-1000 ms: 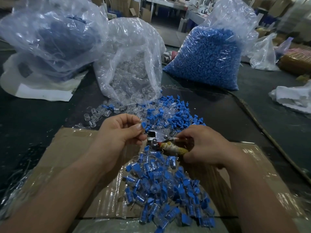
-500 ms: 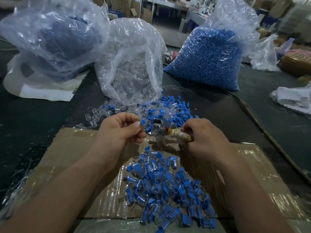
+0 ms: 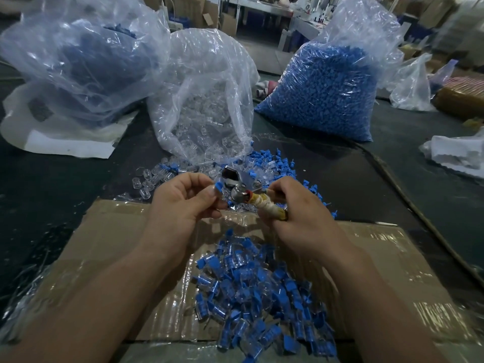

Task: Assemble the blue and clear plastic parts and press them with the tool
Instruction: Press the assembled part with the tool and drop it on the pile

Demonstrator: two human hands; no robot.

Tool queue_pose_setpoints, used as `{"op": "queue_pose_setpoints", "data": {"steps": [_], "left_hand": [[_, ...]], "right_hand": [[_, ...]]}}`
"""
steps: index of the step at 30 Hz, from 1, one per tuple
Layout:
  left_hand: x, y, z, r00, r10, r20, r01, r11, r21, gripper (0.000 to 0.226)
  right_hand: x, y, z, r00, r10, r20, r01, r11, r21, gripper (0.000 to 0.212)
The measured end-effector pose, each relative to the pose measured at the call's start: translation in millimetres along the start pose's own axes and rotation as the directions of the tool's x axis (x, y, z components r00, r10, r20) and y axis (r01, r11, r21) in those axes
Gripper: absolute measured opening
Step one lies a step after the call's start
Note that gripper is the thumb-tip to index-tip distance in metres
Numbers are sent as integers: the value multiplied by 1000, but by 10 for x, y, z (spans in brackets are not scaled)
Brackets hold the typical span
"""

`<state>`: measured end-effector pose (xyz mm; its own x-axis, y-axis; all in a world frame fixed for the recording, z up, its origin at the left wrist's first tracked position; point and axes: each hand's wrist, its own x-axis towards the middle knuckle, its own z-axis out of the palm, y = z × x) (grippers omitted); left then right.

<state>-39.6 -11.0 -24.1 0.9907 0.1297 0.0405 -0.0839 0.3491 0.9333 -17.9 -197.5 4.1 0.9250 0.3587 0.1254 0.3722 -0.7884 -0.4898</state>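
Head view, the only one supplied.

Left hand (image 3: pixel 187 203): raised above the far edge of the cardboard sheet (image 3: pixel 104 244). Its fingers (image 3: pixel 199 183) are curled, and thumb and forefinger pinch a small blue part (image 3: pixel 218 185) at its tip. Whether a clear piece is fitted to it cannot be told.

Right hand (image 3: pixel 301 213): level with the left and just beside it. All of its fingers are wrapped round the tape-bound handle of the tool (image 3: pixel 245 191). The tool's metal head points left and away and lies between the two hands, close to the pinched blue part. Contact between head and part cannot be confirmed.

Work in stock: a heap of assembled pieces (image 3: pixel 259 292), blue caps on clear bodies, lies on the cardboard sheet below the hands, between the forearms. Loose blue and clear parts (image 3: pixel 272 163) are scattered on the dark desk (image 3: pixel 52 179) just beyond the hands.

Supply: a clear-parts bag (image 3: pixel 207 100) stands open behind the scatter, its mouth touching it. A blue-parts bag (image 3: pixel 327 93) stands to its right. A third bag (image 3: pixel 86 56), with dark blue contents seen through cloudy film, stands to the left.

Background: crumpled white material (image 3: pixel 458 153) lies at the right edge of the desk.
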Motion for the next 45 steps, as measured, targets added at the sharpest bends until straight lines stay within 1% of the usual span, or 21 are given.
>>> {"op": "queue_pose_setpoints", "data": {"steps": [3,9,13,19,22,25,31,39,45], "left_hand": [[-6,17,18,1000,24,-6,-23,999,31,14],[-36,44,47,999,33,-15,-33,999,43,10],[-61,62,78,998,64,-23,-63,997,45,9],[-84,77,110,996,90,-28,-89,995,33,6],[-98,84,127,994,107,-28,-106,994,40,8],[-115,88,142,991,128,-38,-124,988,88,12],[-132,90,151,983,178,-41,-166,963,212,17],[-136,103,156,982,184,-50,-164,950,265,18],[-147,138,163,983,174,-65,-148,946,289,15]], "right_hand": [[-1,-19,2,1000,-4,15,4,1000,7,28],[2,-28,10,999,5,35,-6,1000,30,27],[4,-33,23,999,8,46,-10,999,49,25],[6,-54,38,997,-18,73,17,1000,14,22],[-8,-79,36,997,-41,70,42,999,-8,17],[-23,-105,19,998,-40,53,41,999,-12,15],[-26,-127,16,999,-34,35,35,999,-17,21],[-8,-134,41,999,-16,32,17,999,-33,21],[-25,-124,52,999,-53,-12,52,996,-66,18]]}}
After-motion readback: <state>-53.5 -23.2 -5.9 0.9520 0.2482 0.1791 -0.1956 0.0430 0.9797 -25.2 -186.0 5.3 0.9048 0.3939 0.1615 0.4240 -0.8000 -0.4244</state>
